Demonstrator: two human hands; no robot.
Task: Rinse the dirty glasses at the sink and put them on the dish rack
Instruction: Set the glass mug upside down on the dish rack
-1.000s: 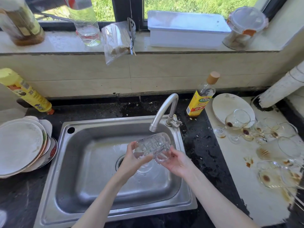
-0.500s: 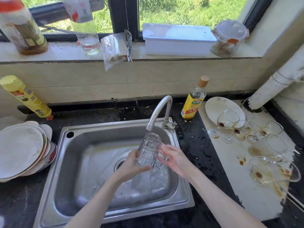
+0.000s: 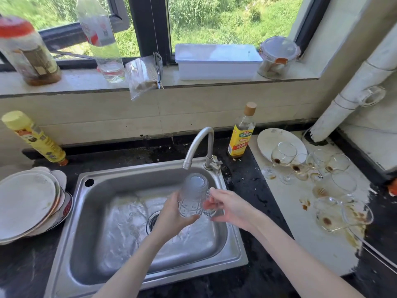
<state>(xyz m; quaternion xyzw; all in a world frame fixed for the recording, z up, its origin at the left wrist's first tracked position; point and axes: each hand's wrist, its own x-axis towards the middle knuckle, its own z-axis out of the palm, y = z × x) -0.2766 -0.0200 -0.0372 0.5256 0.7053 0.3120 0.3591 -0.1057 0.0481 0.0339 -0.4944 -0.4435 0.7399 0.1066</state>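
Observation:
A clear patterned glass mug (image 3: 194, 193) is held upside down over the steel sink (image 3: 120, 274), its base just under the tap spout (image 3: 196, 145). My left hand (image 3: 171, 216) wraps the mug's lower body. My right hand (image 3: 231, 206) pinches its handle from the right. Water spreads across the basin floor around the drain. Several dirty stemmed glasses (image 3: 311, 168) with brown dregs lie on the pale stained counter (image 3: 285, 233) to the right. No dish rack shows in this view.
Stacked dirty plates (image 3: 28, 203) sit left of the sink. A yellow bottle (image 3: 35, 137) leans at the back left, and a yellow-labelled bottle (image 3: 241, 134) stands by the tap. A white plate (image 3: 270, 140) lies behind the glasses. The sill holds jars and a white box (image 3: 217, 62).
The mug has turned from lying sideways under the tap to upside down, base up. Both hands kept hold of it. The camera has tilted up, showing more of the window.

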